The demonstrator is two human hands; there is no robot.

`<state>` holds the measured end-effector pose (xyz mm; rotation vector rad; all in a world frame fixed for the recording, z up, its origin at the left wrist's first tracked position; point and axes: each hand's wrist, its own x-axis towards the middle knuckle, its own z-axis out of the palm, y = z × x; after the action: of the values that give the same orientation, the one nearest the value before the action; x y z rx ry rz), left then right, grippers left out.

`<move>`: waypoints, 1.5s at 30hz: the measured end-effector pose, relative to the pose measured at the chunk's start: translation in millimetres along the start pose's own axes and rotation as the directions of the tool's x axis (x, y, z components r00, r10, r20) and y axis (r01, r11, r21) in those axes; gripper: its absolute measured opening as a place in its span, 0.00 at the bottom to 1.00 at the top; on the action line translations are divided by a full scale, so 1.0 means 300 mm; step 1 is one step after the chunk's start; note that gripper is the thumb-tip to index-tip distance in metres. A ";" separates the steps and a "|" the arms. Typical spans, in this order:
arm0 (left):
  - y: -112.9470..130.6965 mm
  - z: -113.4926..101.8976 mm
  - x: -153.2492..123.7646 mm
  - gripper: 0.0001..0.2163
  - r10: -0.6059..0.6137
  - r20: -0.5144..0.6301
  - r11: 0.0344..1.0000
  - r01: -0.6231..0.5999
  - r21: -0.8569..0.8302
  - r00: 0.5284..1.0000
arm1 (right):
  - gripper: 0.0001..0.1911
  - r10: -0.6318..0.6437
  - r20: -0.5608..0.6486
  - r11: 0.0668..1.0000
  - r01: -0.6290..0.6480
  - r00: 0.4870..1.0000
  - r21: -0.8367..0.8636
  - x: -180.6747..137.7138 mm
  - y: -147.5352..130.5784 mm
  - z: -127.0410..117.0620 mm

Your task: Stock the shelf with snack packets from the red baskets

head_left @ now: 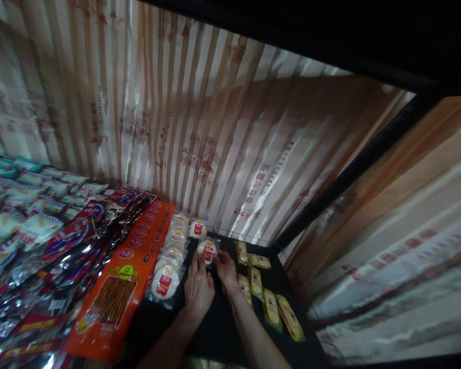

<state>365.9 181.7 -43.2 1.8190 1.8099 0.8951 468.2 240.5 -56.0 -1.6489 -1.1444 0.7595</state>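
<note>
A clear packet with a round white rice cracker and a red label [207,251] lies on the black surface between my hands. My left hand [198,288] has its fingers at the packet's lower left edge. My right hand [226,267] is closed on its right edge, fingertips partly hidden. Just behind is another round cracker packet [197,228]. To the left runs an overlapping row of the same cracker packets [166,283]. Small yellow packaged cakes [270,307] lie right of my right hand.
Orange snack packs [134,256] overlap in a row at left, beside shiny dark red packets [72,256] and white-and-green packets [30,205]. A printed, pleated sheet [200,128] hangs behind. A dark slanting post [353,169] rises at right.
</note>
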 end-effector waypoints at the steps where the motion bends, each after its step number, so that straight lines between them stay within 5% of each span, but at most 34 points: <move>1: 0.001 0.005 0.008 0.25 0.011 -0.023 1.000 -0.011 0.008 1.000 | 0.13 -0.016 0.004 0.999 0.016 1.000 -0.027 0.017 0.002 0.011; 14: -0.017 0.099 0.087 0.22 0.063 -0.099 0.996 -0.069 -0.059 0.993 | 0.12 -0.115 0.033 0.963 0.120 0.993 -0.243 0.139 -0.035 0.112; 45: -0.081 0.140 0.139 0.23 0.022 -0.035 0.997 -0.025 -0.073 0.999 | 0.12 -0.126 -0.082 0.920 0.085 0.989 -0.382 0.161 -0.035 0.168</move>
<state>375.3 230.4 -83.4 1.7930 1.7552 0.9940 438.7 304.4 -62.6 -1.8993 -1.3530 0.3908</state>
